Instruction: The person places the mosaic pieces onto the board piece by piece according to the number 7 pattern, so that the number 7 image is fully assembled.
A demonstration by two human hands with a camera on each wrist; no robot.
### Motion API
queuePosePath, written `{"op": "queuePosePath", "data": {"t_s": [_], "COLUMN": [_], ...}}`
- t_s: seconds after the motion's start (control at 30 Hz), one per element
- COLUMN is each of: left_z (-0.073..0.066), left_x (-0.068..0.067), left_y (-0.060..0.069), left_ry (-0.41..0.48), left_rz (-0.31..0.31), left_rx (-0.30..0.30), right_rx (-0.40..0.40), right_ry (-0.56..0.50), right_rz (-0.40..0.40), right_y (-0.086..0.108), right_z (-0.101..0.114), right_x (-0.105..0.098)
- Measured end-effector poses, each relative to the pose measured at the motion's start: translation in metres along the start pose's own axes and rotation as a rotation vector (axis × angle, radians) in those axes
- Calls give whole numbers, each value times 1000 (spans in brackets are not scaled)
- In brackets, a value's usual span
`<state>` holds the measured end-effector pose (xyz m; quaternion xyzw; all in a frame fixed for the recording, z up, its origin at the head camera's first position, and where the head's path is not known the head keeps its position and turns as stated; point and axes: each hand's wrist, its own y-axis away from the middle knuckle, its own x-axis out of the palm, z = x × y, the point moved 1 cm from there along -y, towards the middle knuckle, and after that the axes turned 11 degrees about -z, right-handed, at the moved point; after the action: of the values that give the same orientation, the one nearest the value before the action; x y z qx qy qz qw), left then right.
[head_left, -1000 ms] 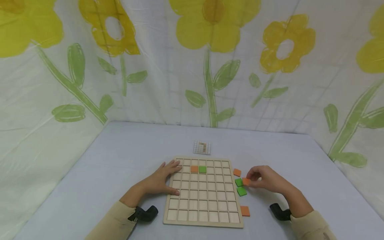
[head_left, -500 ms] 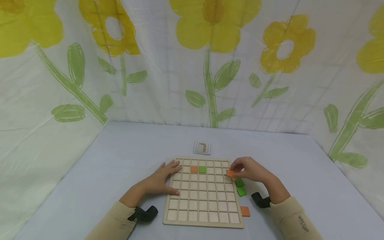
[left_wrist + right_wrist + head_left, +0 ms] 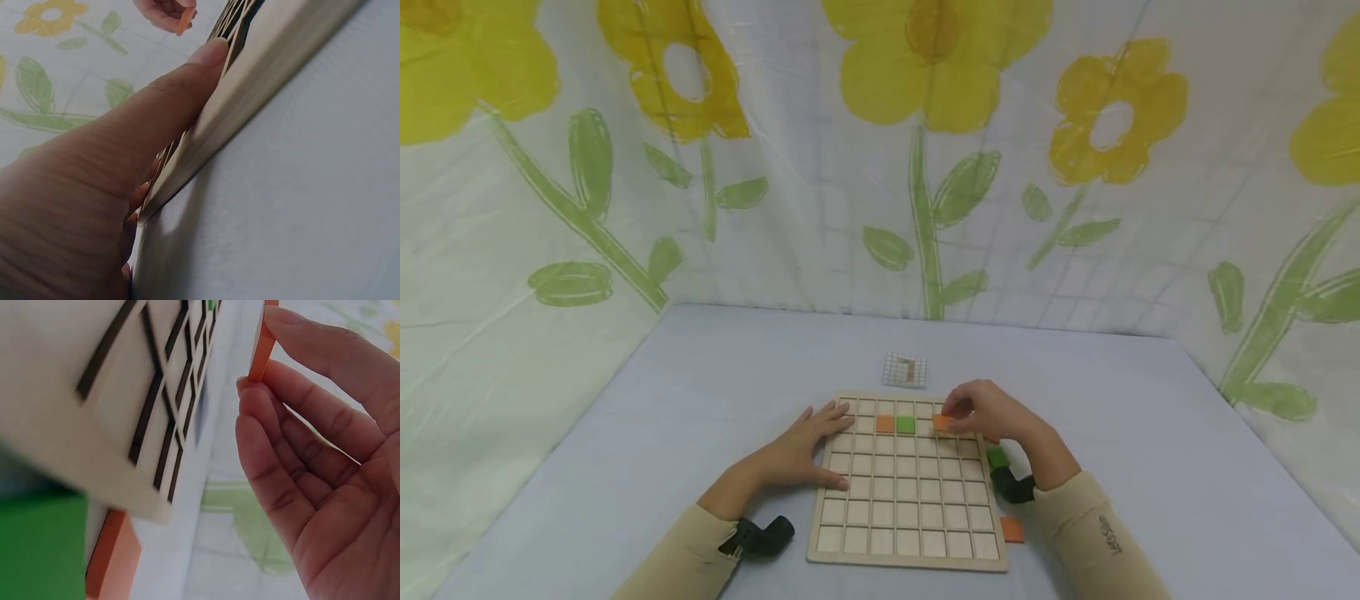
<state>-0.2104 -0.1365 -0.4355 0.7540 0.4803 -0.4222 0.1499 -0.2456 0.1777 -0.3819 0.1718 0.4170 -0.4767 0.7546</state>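
Note:
A wooden grid board (image 3: pixel 895 487) lies on the table, with an orange square tile (image 3: pixel 885 424) and a green square tile (image 3: pixel 906 425) side by side in its second row. My left hand (image 3: pixel 797 450) rests on the board's left edge, fingers spread and thumb (image 3: pixel 181 81) on the frame. Between thumb and fingers, my right hand (image 3: pixel 988 410) pinches another orange tile (image 3: pixel 262 347). It holds that tile above the board's upper right part, apart from the cells in the right wrist view.
Right of the board lie a green tile (image 3: pixel 997 457), partly covered by the wrist camera (image 3: pixel 1013 485), and an orange tile (image 3: pixel 1012 529) lower down. A small card with a coloured grid pattern (image 3: pixel 905 369) lies behind the board. A flower-painted curtain (image 3: pixel 805 208) hangs behind the table.
My right hand has carried the pinched orange tile leftward from beside the board to over its upper right cells. The left hand has stayed in place.

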Motion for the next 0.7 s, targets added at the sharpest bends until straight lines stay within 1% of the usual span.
{"op": "queuePosePath", "data": {"t_s": [0.1, 0.4, 0.6, 0.7], "left_z": [0, 1, 2, 2], "left_x": [0, 0, 1, 1], "left_y": [1, 0, 0, 0], "left_ry": [-1, -6, -5, -5], "left_rz": [0, 2, 3, 3], "left_rx": [-5, 0, 3, 2], "right_rx": [-7, 27, 83, 96], "right_ry": [-12, -59, -48, -35], "right_rz": [3, 14, 15, 9], "right_y": [-6, -20, -21, -21], "right_z": [3, 7, 7, 7], "right_x": [5, 17, 24, 25]}}
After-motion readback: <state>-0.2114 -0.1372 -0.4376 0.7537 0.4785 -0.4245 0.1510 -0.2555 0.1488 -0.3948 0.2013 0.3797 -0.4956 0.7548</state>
